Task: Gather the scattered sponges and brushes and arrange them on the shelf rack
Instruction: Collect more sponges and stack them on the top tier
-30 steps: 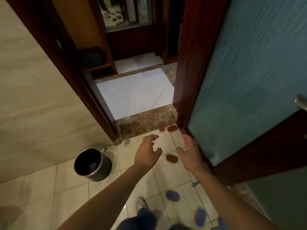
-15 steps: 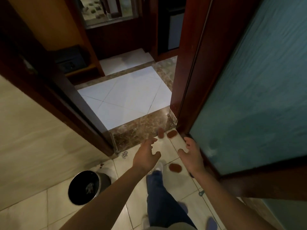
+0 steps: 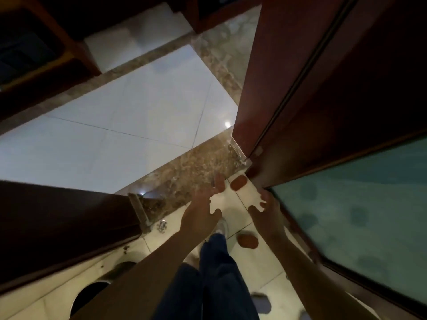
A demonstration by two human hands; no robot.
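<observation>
Right now my left hand (image 3: 201, 206) and right hand (image 3: 268, 213) are both stretched out low over the cream floor tiles (image 3: 261, 262). Each has its fingers loosely spread, and neither holds or touches anything that I can make out.

The move ahead turns on the brown oval sponge (image 3: 239, 183). It lies flat on the tile just beyond my fingertips, in the gap between the two hands. Its long axis runs roughly crosswise to my reach, along the mottled brown marble threshold (image 3: 184, 174). My left fingers look a shade closer to it, though blur near their tips keeps me from saying whether something else stands there.

The sponge sits tight in the corner by the foot of the dark red wooden door frame (image 3: 258, 88), so I judge the right hand would have less room.

A second brown oval sponge (image 3: 247, 241) lies nearer to me, just inside my right forearm. A blurred blue oval sponge (image 3: 261, 302) sits lower down by my leg.

To my right stands the frosted teal glass door (image 3: 358, 215). The shelf rack is nowhere in view.
</observation>
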